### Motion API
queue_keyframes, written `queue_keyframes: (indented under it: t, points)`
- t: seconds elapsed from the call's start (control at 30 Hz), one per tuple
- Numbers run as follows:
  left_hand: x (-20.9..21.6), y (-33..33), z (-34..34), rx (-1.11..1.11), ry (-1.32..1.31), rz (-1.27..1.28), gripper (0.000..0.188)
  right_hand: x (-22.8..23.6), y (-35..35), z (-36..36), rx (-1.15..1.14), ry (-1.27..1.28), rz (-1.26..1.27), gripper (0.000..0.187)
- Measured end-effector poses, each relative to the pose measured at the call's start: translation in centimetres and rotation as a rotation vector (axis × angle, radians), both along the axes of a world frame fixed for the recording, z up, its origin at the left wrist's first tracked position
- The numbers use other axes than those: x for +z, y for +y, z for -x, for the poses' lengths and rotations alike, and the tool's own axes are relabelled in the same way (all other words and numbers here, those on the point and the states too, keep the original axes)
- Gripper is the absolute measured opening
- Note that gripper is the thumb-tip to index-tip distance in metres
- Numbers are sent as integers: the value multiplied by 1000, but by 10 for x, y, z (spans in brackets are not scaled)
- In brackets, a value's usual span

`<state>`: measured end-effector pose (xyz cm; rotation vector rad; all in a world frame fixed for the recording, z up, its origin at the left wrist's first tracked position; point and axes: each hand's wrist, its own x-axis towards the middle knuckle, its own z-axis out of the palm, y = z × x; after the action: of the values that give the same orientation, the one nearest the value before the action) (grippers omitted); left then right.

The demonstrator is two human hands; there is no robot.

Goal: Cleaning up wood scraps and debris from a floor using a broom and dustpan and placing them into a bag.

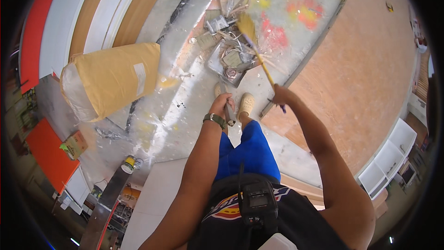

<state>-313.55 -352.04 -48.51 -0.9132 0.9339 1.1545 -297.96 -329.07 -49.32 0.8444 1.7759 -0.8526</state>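
My left hand (222,104) is wrapped round the grey handle of a dustpan (237,81), which rests on the floor ahead of my feet. Scraps, crumpled plastic and bits of cardboard (232,58) fill the pan. In my right hand (281,96) is the yellow stick of a broom (264,66), its fingers closed round the upper end. The broom's straw-coloured bristles (247,26) reach the far right side of the rubbish pile (222,23). That pile of sticks, wrappers and a silvery container lies just beyond the pan.
A large brown paper-wrapped package (113,81) lies at left, near leaning boards (99,9). On the right a big wooden panel (351,69) borders the floor. Paint stains (275,34) mark the concrete. A tin (131,163) stands lower left; white shelving (389,155) is lower right.
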Motion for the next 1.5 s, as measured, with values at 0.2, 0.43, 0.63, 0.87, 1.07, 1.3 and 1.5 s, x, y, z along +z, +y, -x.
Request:
queue_keyframes:
  t: [0.2,0.43,0.63,0.87,1.07,1.3,1.5]
  points:
    - [-19,-2,-8,170,-128,-2,14,35,-73,-40,148,91,-22,51]
    - [-53,-16,6,108,-262,-43,28,76,-100,-53,94,74,-24,62]
    - [-51,-51,2,158,-390,-84,32,125,-105,-99,-261,268,-199,57]
    - [7,-121,-1,172,-455,-217,22,168,-106,-154,-886,279,-184,50]
    - [77,-152,0,192,-391,-130,16,170,-78,-176,-975,345,-431,41]
    - [132,-153,-4,189,-305,-116,19,127,-45,-237,-676,208,-751,45]
    - [176,-163,-24,323,-280,-205,24,91,-34,-270,-648,153,-752,41]
